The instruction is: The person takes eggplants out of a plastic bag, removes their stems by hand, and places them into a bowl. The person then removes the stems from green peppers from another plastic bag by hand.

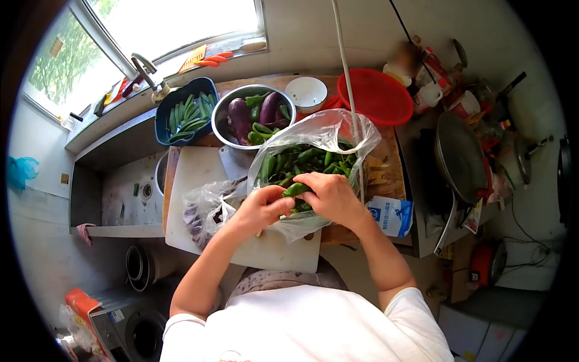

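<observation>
A green pepper (297,189) is held between my two hands, over a clear plastic bag (313,134) full of green peppers (310,160). The fingers of my left hand (263,206) pinch its left end. My right hand (329,194) has its fingers curled round the other end. Left of the bag, a second plastic bag (208,208) with purple contents lies on the white cutting board (265,250). Behind it stands a metal bowl (220,123) with eggplants (240,117) and green peppers.
At the back are a blue basin (161,130) of green pods, a white bowl (306,93) and a red basin (377,96). On the right are a blue-and-white packet (391,216) and a wok (461,157). A sink (129,193) lies left.
</observation>
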{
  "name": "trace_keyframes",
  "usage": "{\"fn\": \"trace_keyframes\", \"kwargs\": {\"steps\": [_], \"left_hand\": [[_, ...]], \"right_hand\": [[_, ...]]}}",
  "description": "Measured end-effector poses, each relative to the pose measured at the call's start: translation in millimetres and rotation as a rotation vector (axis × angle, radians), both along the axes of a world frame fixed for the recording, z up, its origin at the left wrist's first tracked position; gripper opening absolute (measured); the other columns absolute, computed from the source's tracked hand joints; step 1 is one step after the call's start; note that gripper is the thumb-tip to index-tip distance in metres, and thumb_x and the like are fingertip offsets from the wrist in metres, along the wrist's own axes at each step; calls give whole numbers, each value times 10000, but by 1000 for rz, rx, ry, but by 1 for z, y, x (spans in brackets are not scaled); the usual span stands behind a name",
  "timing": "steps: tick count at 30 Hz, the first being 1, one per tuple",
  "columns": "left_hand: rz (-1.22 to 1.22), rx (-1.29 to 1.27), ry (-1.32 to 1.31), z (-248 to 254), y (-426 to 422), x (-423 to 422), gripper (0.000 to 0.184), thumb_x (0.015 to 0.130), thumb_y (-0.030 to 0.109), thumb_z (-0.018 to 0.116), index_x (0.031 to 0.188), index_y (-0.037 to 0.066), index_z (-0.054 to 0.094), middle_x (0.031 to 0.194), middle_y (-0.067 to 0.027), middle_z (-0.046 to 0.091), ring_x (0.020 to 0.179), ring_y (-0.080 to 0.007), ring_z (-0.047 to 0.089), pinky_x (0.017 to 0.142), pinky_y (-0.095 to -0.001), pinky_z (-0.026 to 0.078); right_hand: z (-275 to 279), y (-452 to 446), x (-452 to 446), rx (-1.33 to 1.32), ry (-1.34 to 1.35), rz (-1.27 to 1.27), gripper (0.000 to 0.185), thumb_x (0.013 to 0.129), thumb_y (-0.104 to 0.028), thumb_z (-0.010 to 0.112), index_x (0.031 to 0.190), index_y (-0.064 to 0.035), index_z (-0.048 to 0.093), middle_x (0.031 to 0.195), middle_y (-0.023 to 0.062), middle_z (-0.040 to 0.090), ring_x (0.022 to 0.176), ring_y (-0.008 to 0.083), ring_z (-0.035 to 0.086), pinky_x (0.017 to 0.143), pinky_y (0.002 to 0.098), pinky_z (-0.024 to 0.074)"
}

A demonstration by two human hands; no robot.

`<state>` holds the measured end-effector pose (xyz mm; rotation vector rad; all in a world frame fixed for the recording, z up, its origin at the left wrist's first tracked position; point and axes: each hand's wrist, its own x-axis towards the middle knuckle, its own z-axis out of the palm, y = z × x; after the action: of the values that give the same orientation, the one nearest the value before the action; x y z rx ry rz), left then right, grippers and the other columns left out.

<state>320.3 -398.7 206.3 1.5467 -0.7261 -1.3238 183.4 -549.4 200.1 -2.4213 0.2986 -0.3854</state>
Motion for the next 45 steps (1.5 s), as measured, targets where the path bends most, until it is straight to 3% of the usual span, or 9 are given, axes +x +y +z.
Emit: {"fn": "trace_keyframes", "kwargs": {"steps": [3, 7, 8, 18, 23, 31, 35, 43, 45], "left_hand": [[81, -150, -547, -15, 17, -13, 164, 909, 124, 608, 968, -27, 586, 730, -40, 594, 577, -68, 501, 498, -248, 401], [27, -370, -910, -9, 34, -28, 144, 874, 73, 617, 980, -18, 582, 726, -153, 610, 616, -275, 592, 569, -341, 458], [-5, -282, -847, -2, 38, -30, 147, 860, 68, 623, 977, -9, 583, 731, -184, 600, 647, -350, 589, 581, -374, 460], [-219, -364, -783, -3, 58, -29, 120, 865, 120, 604, 896, 29, 531, 667, -148, 573, 601, -339, 576, 527, -397, 437], [-251, -366, -695, -6, 60, -27, 135, 867, 124, 607, 854, 22, 520, 634, -159, 548, 564, -343, 551, 507, -407, 415], [-88, -291, -568, -12, 67, -26, 129, 887, 116, 604, 924, -6, 587, 626, -138, 525, 525, -220, 495, 516, -321, 408], [27, -116, -402, -6, 70, -20, 163, 907, 142, 594, 975, -6, 598, 668, -76, 537, 592, -129, 470, 549, -286, 401], [48, -305, -630, -17, 68, -26, 202, 919, 191, 551, 1012, 13, 550, 798, -177, 584, 697, -315, 586, 630, -378, 458], [-19, -273, -659, -13, 66, -27, 177, 914, 172, 534, 992, 13, 536, 789, -175, 572, 692, -334, 582, 625, -399, 456]], "right_hand": [[-3, 20, -6, 1, -185, -43, 272, 785, -91, 631, 1057, -78, 618, 834, 125, 640, 740, 311, 647, 650, 396, 529], [5, 38, -21, -40, -84, 31, 267, 778, -152, 678, 1019, -67, 599, 800, 114, 630, 708, 293, 646, 600, 386, 524], [9, 43, -25, -58, -36, 37, 264, 772, -188, 695, 969, -47, 592, 791, 115, 630, 712, 288, 649, 605, 384, 523], [11, 44, -32, 388, 167, 311, 258, 777, -133, 694, 974, 15, 616, 795, 198, 633, 738, 354, 624, 637, 367, 485], [-1, 29, -23, 712, 289, 470, 263, 798, -133, 705, 996, 19, 623, 642, 104, 612, 522, 129, 572, 483, 269, 459], [-8, 35, -12, 1115, 418, 399, 211, 842, -127, 662, 1001, 6, 621, 649, 28, 589, 467, 74, 496, 422, 222, 381], [0, 46, -6, 913, 288, 219, 268, 788, -47, 706, 990, 5, 538, 754, 37, 598, 535, 59, 513, 434, 218, 382], [16, 53, -7, 848, 248, 110, 214, 764, 8, 641, 948, 3, 534, 743, 43, 611, 580, 65, 547, 478, 223, 417], [15, 57, -8, 665, 156, 112, 227, 761, -25, 642, 953, 10, 526, 731, 106, 625, 609, 152, 602, 526, 281, 454]]}}
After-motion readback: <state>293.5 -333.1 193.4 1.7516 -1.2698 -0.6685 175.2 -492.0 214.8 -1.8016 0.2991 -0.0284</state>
